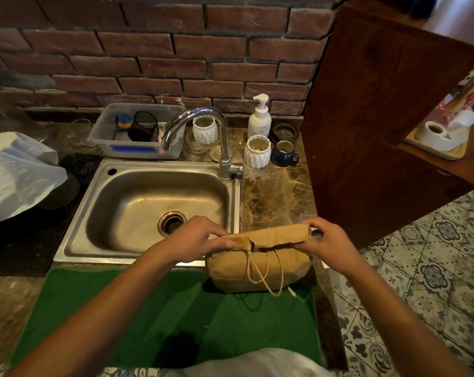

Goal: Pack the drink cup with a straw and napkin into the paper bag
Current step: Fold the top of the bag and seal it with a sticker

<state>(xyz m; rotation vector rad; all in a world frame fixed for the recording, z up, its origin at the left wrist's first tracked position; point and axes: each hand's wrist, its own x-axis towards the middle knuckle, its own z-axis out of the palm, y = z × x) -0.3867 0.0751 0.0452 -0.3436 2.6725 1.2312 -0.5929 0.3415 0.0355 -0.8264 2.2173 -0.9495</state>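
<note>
Both hands, left (200, 238) and right (328, 244), pinch the bag's (257, 270) folded top; cup, straw and napkin unseen, probably packed, closing nearly done.

red brick wall (148, 50), marble counter (274, 191), patterned tile floor (434, 268), wooden cabinet (380, 104).

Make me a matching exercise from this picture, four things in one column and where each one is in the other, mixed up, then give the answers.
Things
1. paper bag
2. soap pump bottle
3. blue mug
4. black mesh cup

Places
A. inside the clear plastic bin behind the sink
B. on the green mat, top folded over and held by left hand and right hand
C. against the brick wall, right of the faucet
D. on the marble counter, beside a white ribbed pot

Pairs: 1-B, 2-C, 3-D, 4-A
</note>
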